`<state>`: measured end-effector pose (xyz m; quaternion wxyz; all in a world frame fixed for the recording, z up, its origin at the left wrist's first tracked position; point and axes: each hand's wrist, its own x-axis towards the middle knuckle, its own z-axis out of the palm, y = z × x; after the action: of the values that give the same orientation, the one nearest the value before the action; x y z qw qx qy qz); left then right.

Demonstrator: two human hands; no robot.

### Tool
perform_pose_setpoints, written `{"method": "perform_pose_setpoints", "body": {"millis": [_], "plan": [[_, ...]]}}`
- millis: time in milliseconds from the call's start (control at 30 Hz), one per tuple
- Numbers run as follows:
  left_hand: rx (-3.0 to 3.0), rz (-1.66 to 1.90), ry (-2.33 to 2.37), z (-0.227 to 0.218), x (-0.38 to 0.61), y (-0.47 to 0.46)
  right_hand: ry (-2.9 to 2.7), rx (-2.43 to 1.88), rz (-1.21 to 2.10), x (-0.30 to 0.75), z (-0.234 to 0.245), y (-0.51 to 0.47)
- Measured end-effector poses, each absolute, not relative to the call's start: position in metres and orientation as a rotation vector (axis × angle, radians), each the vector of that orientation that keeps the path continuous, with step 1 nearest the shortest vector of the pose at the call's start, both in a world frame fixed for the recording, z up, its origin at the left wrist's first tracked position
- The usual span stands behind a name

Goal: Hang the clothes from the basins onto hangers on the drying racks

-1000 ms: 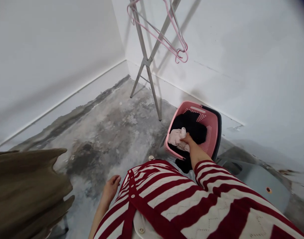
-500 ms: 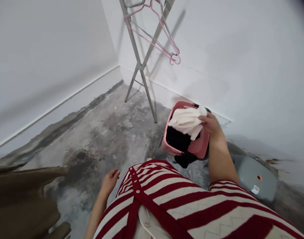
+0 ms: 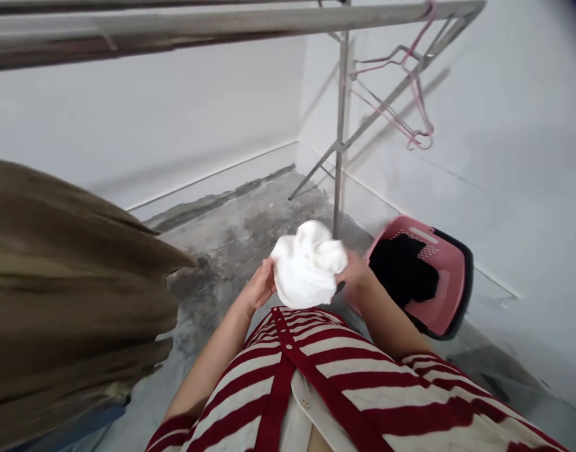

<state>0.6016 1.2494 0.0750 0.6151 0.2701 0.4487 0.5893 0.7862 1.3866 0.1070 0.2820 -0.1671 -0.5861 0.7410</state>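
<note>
A crumpled white cloth (image 3: 307, 266) is bunched between my two hands, in front of my chest and above the floor. My left hand (image 3: 259, 286) grips its left side, and my right hand (image 3: 356, 273) holds its right side. Beyond my right hand, a pink plastic laundry basket (image 3: 450, 263) with a dark outer edge sits tilted on the floor. A black garment (image 3: 401, 270) lies inside it.
A grey metal drying rack (image 3: 342, 125) stands in the wall corner, with pink hangers (image 3: 401, 94) on it. A metal rail (image 3: 174, 25) crosses the top of the view. Olive-brown fabric (image 3: 56, 282) hangs at the left, above a stained concrete floor (image 3: 250, 238).
The white cloth has left the basket and is now in both hands, with my left hand raised to it. The view has swung left and up, bringing the rail and olive fabric further in.
</note>
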Motion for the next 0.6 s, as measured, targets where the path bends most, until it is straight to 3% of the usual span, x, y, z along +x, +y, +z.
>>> {"method": "perform_pose_setpoints", "body": {"millis": [100,167,433,500,600], "plan": [[0.416,1.516,1.037,0.068,0.592,1.237,-2.089,-0.208,2.228,0.755,0.109,1.365],[0.320,1.604,1.139,0.063,0.583,1.227,-2.177,-0.182,2.199,0.744,0.110,1.361],[0.555,1.528,2.130,0.071,0.528,1.192,-1.261,-0.633,1.591,0.765,0.115,1.403],[0.453,1.630,2.165,0.085,0.522,1.189,-1.307,-0.765,1.476,0.777,0.110,1.418],[0.220,1.980,1.842,0.112,0.526,1.191,-1.391,-0.980,1.396,0.787,0.090,1.435]]}}
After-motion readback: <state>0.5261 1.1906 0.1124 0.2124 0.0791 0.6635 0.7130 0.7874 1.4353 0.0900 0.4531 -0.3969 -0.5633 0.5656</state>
